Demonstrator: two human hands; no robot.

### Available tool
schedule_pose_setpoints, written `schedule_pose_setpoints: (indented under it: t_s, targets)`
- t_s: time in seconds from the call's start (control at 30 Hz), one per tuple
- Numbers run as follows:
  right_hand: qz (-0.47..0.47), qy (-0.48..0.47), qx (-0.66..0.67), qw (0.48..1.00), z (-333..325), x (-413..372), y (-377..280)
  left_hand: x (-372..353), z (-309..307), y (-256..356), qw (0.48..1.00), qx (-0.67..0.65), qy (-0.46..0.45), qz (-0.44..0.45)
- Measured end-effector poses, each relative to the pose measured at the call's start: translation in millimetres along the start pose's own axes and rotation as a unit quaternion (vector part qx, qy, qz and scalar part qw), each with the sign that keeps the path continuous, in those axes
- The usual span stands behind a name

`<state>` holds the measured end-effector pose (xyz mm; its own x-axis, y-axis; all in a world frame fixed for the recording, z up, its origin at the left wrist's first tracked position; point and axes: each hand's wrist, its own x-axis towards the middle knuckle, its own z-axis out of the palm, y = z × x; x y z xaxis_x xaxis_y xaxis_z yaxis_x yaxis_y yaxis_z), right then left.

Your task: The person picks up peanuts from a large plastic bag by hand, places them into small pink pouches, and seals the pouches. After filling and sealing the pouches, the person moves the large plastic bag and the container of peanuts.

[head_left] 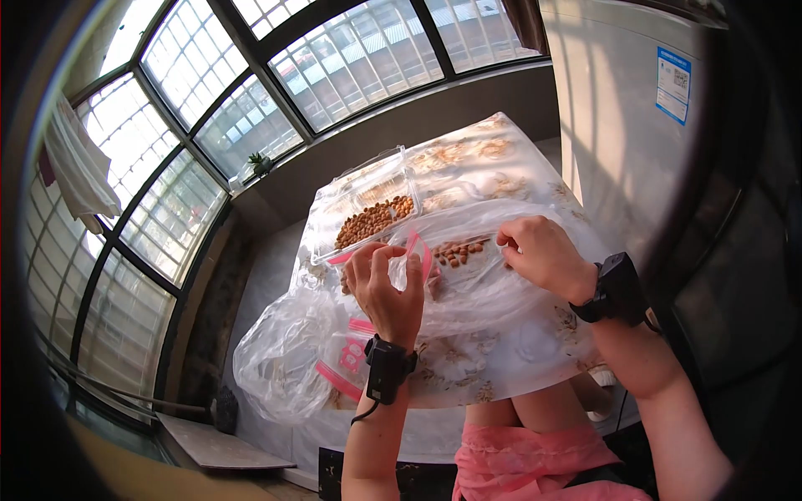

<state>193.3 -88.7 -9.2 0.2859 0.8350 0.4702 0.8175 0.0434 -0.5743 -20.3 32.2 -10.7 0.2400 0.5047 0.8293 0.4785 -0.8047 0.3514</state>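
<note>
My left hand (386, 294) is curled at the near side of a clear zip bag (428, 265) with pink edging, which appears gripped between thumb and fingers. Some brown nuts show dimly through the plastic beside this hand. My right hand (545, 257) has its fingers pinched together above a large clear plastic bag (476, 292); whatever is in the pinch is hidden. Loose brown nuts (458, 253) lie in that large bag, between my hands. Beyond them, a clear plastic box (407, 179) with its lid raised holds many similar nuts (373, 221).
A crumpled clear plastic bag (280, 355) and another pink-edged zip bag (347, 359) lie at the table's near left. A patterned cover spreads over the table (468, 146). Windows stand behind, with a small plant (259, 162) on the sill. A white appliance (618, 100) rises on the right.
</note>
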Motion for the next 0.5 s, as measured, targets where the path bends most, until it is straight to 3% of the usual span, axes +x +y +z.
schedule_pose_setpoints:
  t_s: [0.1, 0.5]
  targets:
    - [-0.012, -0.044, -0.035, 0.998, -3, -2, 3, 0, 0, 0, 1.000, -0.020, -0.010, 0.006]
    - [-0.013, -0.076, -0.130, 0.989, 14, -5, 9, 1, -3, 5, 0.999, -0.018, -0.018, 0.042]
